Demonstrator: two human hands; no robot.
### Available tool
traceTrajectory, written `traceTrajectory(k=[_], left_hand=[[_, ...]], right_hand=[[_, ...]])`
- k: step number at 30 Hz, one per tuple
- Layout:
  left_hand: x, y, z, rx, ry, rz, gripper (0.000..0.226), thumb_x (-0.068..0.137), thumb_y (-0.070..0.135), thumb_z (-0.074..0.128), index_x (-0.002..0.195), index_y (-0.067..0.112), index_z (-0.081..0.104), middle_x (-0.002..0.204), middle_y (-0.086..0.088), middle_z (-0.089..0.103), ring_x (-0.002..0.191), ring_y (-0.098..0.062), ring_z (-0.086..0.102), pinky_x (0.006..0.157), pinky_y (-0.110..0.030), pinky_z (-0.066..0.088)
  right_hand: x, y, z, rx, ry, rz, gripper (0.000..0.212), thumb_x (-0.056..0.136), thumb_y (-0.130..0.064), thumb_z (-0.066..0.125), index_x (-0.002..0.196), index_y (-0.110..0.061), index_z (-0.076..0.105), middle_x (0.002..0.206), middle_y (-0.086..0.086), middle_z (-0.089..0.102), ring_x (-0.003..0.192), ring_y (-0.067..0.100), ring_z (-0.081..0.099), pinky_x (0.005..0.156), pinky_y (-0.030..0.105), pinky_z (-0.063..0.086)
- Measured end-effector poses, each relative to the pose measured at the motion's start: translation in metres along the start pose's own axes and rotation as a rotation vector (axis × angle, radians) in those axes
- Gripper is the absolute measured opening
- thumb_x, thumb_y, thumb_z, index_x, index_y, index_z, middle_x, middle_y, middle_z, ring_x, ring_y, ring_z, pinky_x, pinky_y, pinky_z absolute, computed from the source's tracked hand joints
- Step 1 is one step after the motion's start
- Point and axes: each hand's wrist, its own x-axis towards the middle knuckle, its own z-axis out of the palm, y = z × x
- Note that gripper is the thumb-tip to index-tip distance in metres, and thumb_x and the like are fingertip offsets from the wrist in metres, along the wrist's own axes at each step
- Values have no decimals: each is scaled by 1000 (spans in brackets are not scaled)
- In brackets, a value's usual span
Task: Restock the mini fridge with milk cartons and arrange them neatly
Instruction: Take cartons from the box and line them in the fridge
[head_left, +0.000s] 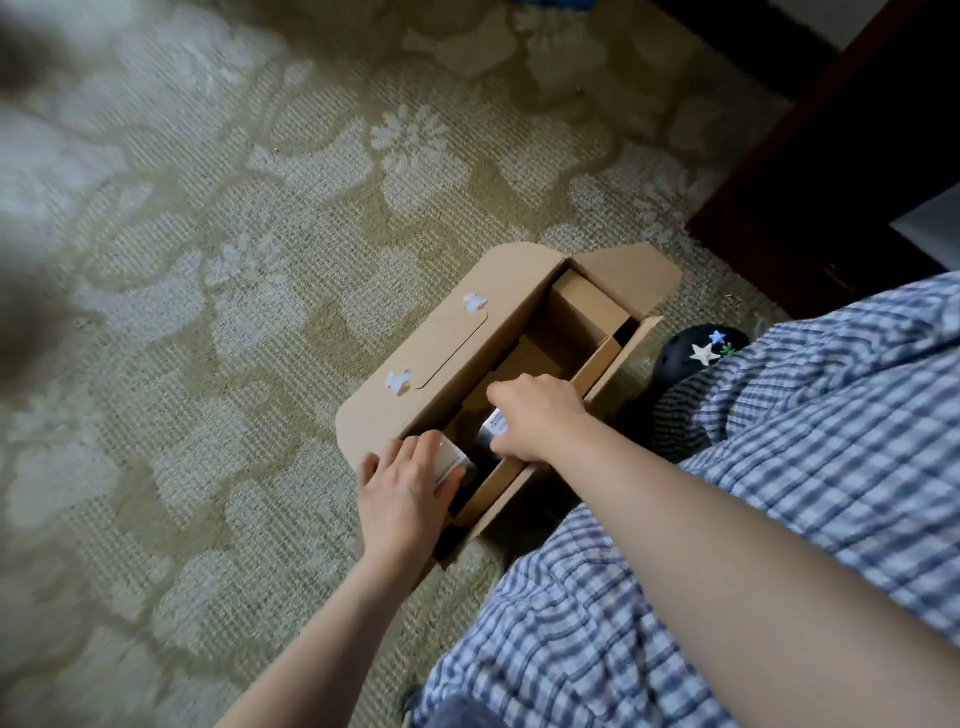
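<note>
Left hand (402, 493) gripping carton (451, 464) at box (447, 364) rim, right hand (537, 415) seemingly gripping another carton (493, 423), far end roomy

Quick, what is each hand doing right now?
Left hand: closed on a milk carton in the cardboard box.
Right hand: closed on another carton.

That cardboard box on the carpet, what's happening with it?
A person in checked clothing is bent over the open cardboard box on the patterned carpet, both hands inside. The left hand is wrapped over one small carton at the near end, and the right hand is on a second carton beside it. Both cartons sit down in the box, not yet lifted out. The far end of the box looks emptied. No fridge is in view.
</note>
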Motion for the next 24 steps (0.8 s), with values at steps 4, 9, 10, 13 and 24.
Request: traceTrajectory(k=[4,9,10,13,24], left_hand=[[6,10,-11,-36,-60,-50,32,78,43,67,102,22,63,97,3,70,97,-24,62,81,-34,27],[13,22,-31,-87,-30,12,37,73,36,74,105,20,66,97,1,72,94,-28,62,80,-38,36],[16,24,-38,-112,-1,24,37,73,35,74,105,19,67,98,0,72,94,-28,62,81,-36,32],[27,37,-66,-269,96,68,36,74,26,77,106,13,68,97,-3,72,96,-29,61,80,-32,32],[70,139,-174,-551,205,505,35,80,29,63,112,17,60,97,13,58,82,1,52,72,-8,41]], right_hand=[[-9,10,-13,100,25,21,41,90,-35,55,126,-19,45,121,8,58,108,29,57,73,34,39],[-28,19,-47,160,149,18,40,90,-40,52,125,-22,49,126,9,56,116,33,52,86,37,41],[-33,22,-55,198,184,20,41,90,-43,51,126,-23,49,127,9,57,117,34,52,87,37,41],[-50,34,-77,287,314,38,40,89,-48,50,121,-23,53,120,9,60,111,32,54,77,34,38],[-152,103,-128,624,1024,196,29,79,-42,65,89,-15,68,80,5,69,78,24,62,71,37,52]])
